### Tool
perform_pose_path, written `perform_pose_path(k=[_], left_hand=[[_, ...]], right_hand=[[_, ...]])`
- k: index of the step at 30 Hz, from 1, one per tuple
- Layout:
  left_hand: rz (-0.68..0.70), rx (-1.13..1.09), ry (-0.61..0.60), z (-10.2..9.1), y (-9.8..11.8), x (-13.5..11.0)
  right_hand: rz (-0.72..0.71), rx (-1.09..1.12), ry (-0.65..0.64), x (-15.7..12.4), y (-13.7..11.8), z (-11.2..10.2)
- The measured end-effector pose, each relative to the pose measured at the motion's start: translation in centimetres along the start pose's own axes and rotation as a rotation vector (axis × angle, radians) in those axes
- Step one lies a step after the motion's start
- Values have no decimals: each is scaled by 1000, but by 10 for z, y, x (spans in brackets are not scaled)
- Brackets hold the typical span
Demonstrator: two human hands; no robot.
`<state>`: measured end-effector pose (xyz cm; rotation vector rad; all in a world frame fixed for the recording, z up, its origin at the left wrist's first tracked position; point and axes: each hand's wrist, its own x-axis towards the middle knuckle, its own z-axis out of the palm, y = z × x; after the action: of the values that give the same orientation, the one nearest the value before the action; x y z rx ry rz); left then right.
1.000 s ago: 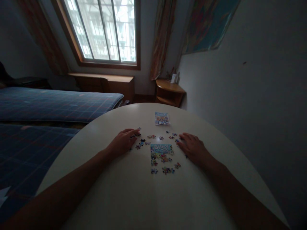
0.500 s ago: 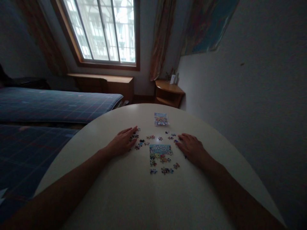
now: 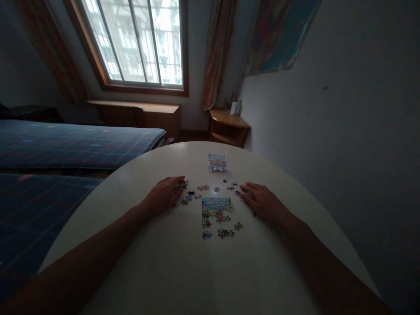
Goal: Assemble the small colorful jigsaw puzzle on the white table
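Observation:
A partly joined jigsaw puzzle [image 3: 215, 208] lies on the round white table [image 3: 183, 262]. Loose pieces [image 3: 203, 187] are scattered above it, and a few more pieces [image 3: 223, 233] lie below it. My left hand [image 3: 164, 194] rests flat on the table left of the puzzle, fingers stretched over some dark loose pieces [image 3: 183, 186]. My right hand [image 3: 260, 201] lies flat to the right of the puzzle, fingertips beside a few loose pieces [image 3: 236, 191]. Neither hand holds anything.
A small picture card [image 3: 217, 162] lies further back on the table. A bed with a blue checked cover [image 3: 72, 144] stands to the left. A wooden corner shelf [image 3: 229, 124] and a window [image 3: 138, 43] are behind. A wall [image 3: 344, 131] runs close on the right.
Both hands stay flat on the table in nearly the same places. The view has shifted slightly, so everything sits a little further left.

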<state>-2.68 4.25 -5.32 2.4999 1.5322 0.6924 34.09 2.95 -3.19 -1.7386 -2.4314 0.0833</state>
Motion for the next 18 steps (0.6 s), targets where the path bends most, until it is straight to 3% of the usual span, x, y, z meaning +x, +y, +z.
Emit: perform_pose_path(k=[6, 18], left_hand=[[-52, 11, 127, 5, -5, 6], [-6, 7, 86, 6, 3, 8]], right_hand=[[-12, -17, 14, -1, -1, 1], [-13, -56, 14, 0, 0, 4]])
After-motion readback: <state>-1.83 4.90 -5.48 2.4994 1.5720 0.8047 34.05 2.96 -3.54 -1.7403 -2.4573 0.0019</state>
